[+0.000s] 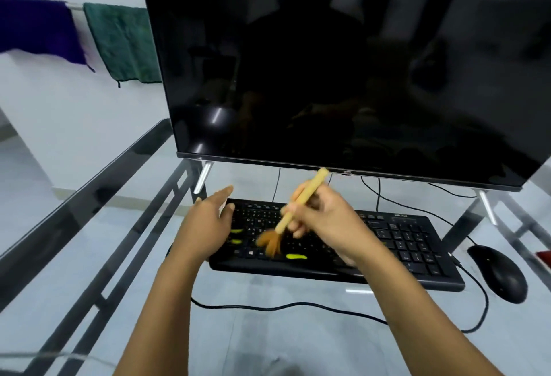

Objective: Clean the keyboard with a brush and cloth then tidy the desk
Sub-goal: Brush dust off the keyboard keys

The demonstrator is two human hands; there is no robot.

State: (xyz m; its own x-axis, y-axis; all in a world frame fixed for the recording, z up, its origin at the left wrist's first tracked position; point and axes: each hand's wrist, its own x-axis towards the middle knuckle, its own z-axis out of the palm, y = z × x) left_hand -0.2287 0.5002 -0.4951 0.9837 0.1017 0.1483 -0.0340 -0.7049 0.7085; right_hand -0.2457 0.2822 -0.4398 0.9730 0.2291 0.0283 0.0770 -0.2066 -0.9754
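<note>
Brushing step, by my read.

- Right hand is wrapped round the wooden handle of the brush. The bristles are down on the left-centre keys and the handle tilts up and away toward the monitor.
- Left hand has its fingers straight and holds nothing. It lies flat at the left end of the keyboard, seemingly bracing it. The hands are apart, with the brush head between them.
- Keyboard sits on the glass desk, just near of the monitor's lower edge, with the mouse to its right.
- Yellow-green bits lie on the near-left keys, one right beside the bristles. I cannot tell what they are.

Doing it well:
- I'd use short, light strokes along the key rows.
- Sweep the bits toward the near edge, not into the gaps between keys.
- Keep the left palm pressing so the board doesn't skate on the glass.

Room and edges:
- The handle tip comes close to the monitor's bottom bezel, so keep lifts low.
- Open glass lies near and left. A cable crosses the near side and could snag a forearm.
- The desk's left edge is well off.
- Green cloth and purple cloth hang on a rail far left, out of reach from here.
</note>
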